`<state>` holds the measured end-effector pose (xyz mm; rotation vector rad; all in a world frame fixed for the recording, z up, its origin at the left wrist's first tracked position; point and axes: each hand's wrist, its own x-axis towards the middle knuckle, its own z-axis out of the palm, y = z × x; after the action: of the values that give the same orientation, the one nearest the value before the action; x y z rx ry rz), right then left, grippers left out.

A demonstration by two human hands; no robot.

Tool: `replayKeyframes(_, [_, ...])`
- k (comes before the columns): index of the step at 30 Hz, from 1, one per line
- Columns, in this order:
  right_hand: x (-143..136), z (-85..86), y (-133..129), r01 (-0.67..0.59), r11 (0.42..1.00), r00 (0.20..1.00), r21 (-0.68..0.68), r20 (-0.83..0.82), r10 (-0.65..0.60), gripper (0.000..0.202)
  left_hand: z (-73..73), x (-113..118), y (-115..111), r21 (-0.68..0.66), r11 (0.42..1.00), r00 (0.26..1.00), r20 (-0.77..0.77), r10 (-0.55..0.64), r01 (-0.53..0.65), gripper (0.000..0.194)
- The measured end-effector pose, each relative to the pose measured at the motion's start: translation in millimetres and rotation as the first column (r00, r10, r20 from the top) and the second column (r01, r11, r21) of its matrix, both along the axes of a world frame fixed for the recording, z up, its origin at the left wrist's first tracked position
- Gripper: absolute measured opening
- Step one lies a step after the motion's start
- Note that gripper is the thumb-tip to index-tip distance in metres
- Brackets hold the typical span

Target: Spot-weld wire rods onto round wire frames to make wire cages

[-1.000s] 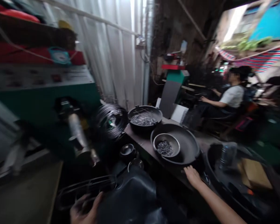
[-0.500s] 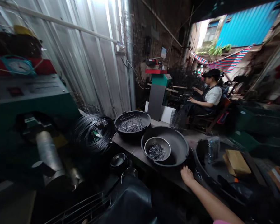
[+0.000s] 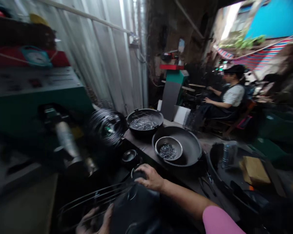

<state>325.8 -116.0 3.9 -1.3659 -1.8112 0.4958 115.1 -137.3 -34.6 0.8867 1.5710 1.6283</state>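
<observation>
My right hand (image 3: 151, 177) is over the dark covering on my lap (image 3: 136, 208), its fingers curled round something dark that I cannot make out. Low at the bottom edge, my left hand (image 3: 95, 222) is blurred, with thumb and fingers apart, beside a wire rack (image 3: 88, 199). Just beyond my right hand is a small round metal dish (image 3: 129, 156). A metal bowl (image 3: 179, 151) of small metal pieces sits inside a large dark pan (image 3: 191, 149). Behind it, another pan (image 3: 146, 133) holds thin metal pieces.
Left stands a green machine (image 3: 70, 94) with a metal cylinder (image 3: 65, 136). A wire coil (image 3: 107, 126) lies beside the pans. To the right, a round tub (image 3: 218, 177) holds a cardboard box (image 3: 255, 170). A person (image 3: 233, 94) sits further back.
My right hand has moved left and inward from beside the large pan to above my lap. My left hand has come into view at the bottom. The view has shifted.
</observation>
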Motion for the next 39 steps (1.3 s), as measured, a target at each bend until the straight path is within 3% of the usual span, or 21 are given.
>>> replayKeyframes(3, [-24,3.5,11,-0.129,0.992,0.985,0.005,-0.112,0.129,0.028,7.9,12,-17,0.021,0.999,0.999,-0.027,-0.025,0.025,0.052])
replayKeyframes(7, [-34,5.8,14,-0.233,0.972,0.949,-0.023,-0.222,0.222,0.021,13.2,16,-20,0.065,0.998,0.995,-0.094,-0.018,0.024,0.045])
replayKeyframes(12, [-35,24.2,13,-0.269,0.963,0.946,0.004,-0.187,0.265,0.021,22.3,14,-19,0.086,0.996,0.994,-0.107,-0.017,0.026,0.043])
replayKeyframes(15, [-39,29.5,18,-0.297,0.955,0.95,-0.005,-0.107,0.294,0.022,15.4,15,-20,0.081,0.997,0.992,-0.123,-0.01,0.02,0.043])
replayKeyframes(20, [-50,22.4,26,-0.376,0.927,0.927,-0.015,0.01,0.376,0.021,-8.8,15,-22,0.0,0.999,0.972,-0.23,-0.038,0.039,0.041])
replayKeyframes(23, [-53,22.4,26,-0.399,0.917,0.914,-0.016,0.07,0.399,0.019,-12.9,2,-33,-0.008,0.988,0.931,-0.334,-0.146,0.152,0.041])
replayKeyframes(27, [-55,24.9,20,-0.45,0.893,0.88,-0.024,0.158,0.448,0.016,0.8,-36,-63,-0.045,0.94,0.739,-0.606,-0.295,0.339,0.043])
replayKeyframes(30, [-60,22.0,14,-0.48,0.877,0.859,-0.021,0.194,0.474,0.016,26.9,-64,-73,0.051,0.934,0.572,-0.802,-0.174,0.355,0.035])
replayKeyframes(33, [-69,19.5,11,-0.5,0.866,0.839,-0.018,0.235,0.49,0.017,55.0,-81,-57,0.113,0.906,0.34,-0.94,-0.035,0.408,0.03])
replayKeyframes(35, [-73,21.7,10,-0.492,0.871,0.83,-0.021,0.291,0.476,0.018,66.0,-89,-40,0.049,0.888,0.204,-0.978,-0.051,0.457,0.023])
replayKeyframes(37, [-76,27.2,5,-0.461,0.887,0.816,-0.036,0.375,0.44,0.02,68.8,-95,-32,-0.018,0.858,0.113,-0.99,-0.089,0.514,0.022])
replayKeyframes(39, [-78,33.3,-4,-0.422,0.904,0.786,-0.069,0.469,0.403,0.021,65.3,-99,-30,-0.037,0.812,0.074,-0.993,-0.098,0.583,0.028])
